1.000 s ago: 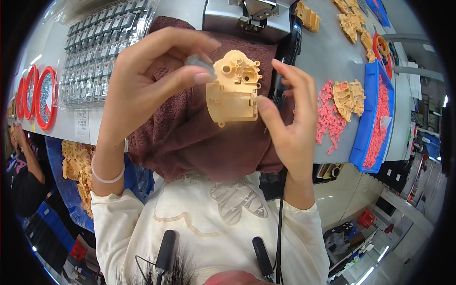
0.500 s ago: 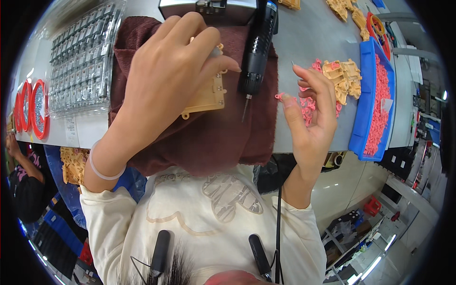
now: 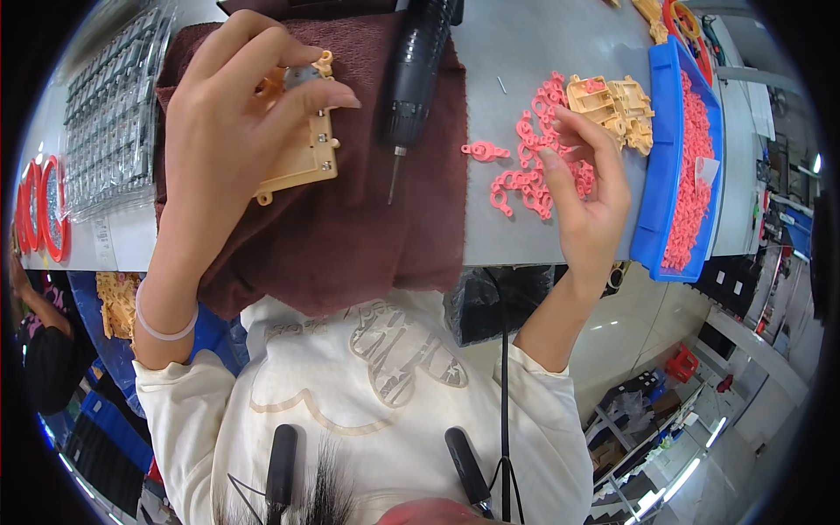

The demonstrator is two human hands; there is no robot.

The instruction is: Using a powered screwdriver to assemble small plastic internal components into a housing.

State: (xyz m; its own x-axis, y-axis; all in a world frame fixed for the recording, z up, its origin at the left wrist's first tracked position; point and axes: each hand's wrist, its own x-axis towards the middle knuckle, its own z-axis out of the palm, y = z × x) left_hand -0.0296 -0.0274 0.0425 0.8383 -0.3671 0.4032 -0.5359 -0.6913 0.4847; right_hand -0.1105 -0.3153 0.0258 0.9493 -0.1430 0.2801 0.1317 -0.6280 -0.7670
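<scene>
My left hand is closed around a yellow plastic housing with small metal pieces along its edge, and its thumb lies across the top. The housing is over a dark brown cloth, its far part covered by my fingers. A black electric screwdriver points its bit toward me, right of the housing. Over a loose pile of small pink plastic parts, my right hand has its fingers curved, thumb and forefinger apart. Nothing shows between them. One pink part lies left of the pile.
More yellow housings lie beyond the pile. A blue bin of pink parts stands at the right. A thin metal pin lies on the grey table. Clear trays of metal parts and red-rimmed round containers are at the left.
My right hand has moved right, from beside the single pink part to over the pile. My left hand keeps hold of the housing, shifted slightly left. The whole view has swung right.
</scene>
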